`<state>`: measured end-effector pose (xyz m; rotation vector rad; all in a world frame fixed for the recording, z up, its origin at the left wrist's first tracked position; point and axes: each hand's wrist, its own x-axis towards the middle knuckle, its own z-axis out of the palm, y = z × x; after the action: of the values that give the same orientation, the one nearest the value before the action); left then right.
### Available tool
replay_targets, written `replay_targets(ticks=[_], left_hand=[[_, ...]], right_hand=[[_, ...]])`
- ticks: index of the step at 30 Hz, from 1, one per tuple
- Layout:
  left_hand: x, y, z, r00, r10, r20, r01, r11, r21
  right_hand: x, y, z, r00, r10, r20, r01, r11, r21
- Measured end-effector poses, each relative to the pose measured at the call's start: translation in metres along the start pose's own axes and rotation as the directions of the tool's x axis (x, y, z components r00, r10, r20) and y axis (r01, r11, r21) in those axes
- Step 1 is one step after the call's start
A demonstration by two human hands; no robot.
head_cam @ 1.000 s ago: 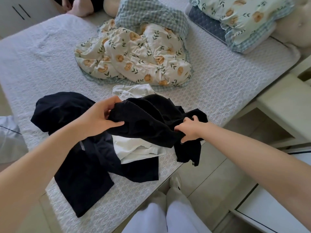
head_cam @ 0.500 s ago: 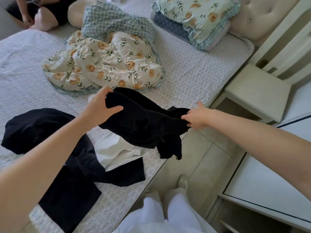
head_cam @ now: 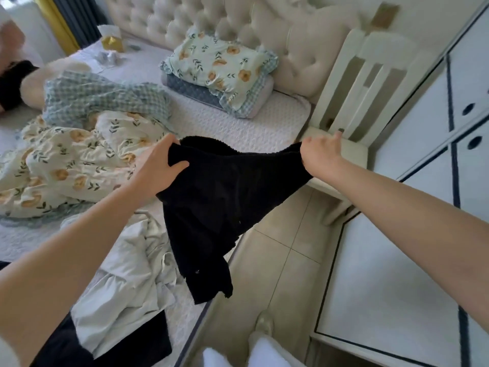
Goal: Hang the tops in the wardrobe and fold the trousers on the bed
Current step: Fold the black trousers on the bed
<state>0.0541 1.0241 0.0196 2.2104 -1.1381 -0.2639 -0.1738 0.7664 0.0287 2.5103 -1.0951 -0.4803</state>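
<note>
A black garment hangs stretched between my two hands, above the bed's near edge and the floor. My left hand grips its left top corner with the thumb over the cloth. At its right top corner, my right hand pinches the fabric while the other fingers point outward. Its lower part dangles down over the bed edge. A white garment lies crumpled on the white bed below my left arm, with a dark garment under it.
A floral quilt is bunched on the bed, with a floral pillow at the tufted headboard. Another person lies at the far left. A cream chair stands beside the bed. White cabinets and a white top fill the right.
Both hands have lifted the black garment off the pile and spread it wider. My view has swung up and right toward the headboard and cabinets.
</note>
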Motion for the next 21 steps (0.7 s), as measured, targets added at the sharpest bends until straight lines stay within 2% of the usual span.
replay_targets(ticks=[4,11,12,14,15,17,19,21], left_hand=[[0.058,0.064,0.030,0.997,0.080,-0.022,-0.081,0.996,-0.047],[0.138,0.137,0.058,0.975,0.221,0.009,-0.217,0.963,-0.159],[0.148,0.144,0.061,0.966,0.257,0.030,-0.252,0.962,-0.109],[0.167,0.161,0.062,0.947,0.308,0.096,-0.317,0.943,0.105],[0.177,0.168,0.063,0.932,0.339,0.132,-0.362,0.900,0.242],[0.195,0.183,0.063,0.882,0.427,0.201,-0.469,0.746,0.473],[0.212,0.200,0.064,0.827,0.508,0.240,-0.544,0.616,0.570],[0.225,0.216,0.063,0.775,0.585,0.239,-0.601,0.566,0.563]], right_hand=[[0.023,0.072,-0.009,0.979,0.200,0.024,-0.201,0.978,0.046],[0.030,0.161,-0.003,0.889,0.442,-0.117,-0.409,0.884,0.228],[0.027,0.169,-0.003,0.877,0.468,-0.109,-0.437,0.871,0.225],[0.020,0.185,-0.004,0.846,0.525,-0.094,-0.497,0.840,0.217],[0.015,0.192,-0.006,0.834,0.543,-0.094,-0.517,0.830,0.211],[0.006,0.206,-0.014,0.821,0.559,-0.120,-0.534,0.825,0.186],[-0.004,0.217,-0.022,0.804,0.567,-0.180,-0.546,0.823,0.155],[-0.012,0.229,-0.025,0.809,0.522,-0.271,-0.516,0.851,0.098]])
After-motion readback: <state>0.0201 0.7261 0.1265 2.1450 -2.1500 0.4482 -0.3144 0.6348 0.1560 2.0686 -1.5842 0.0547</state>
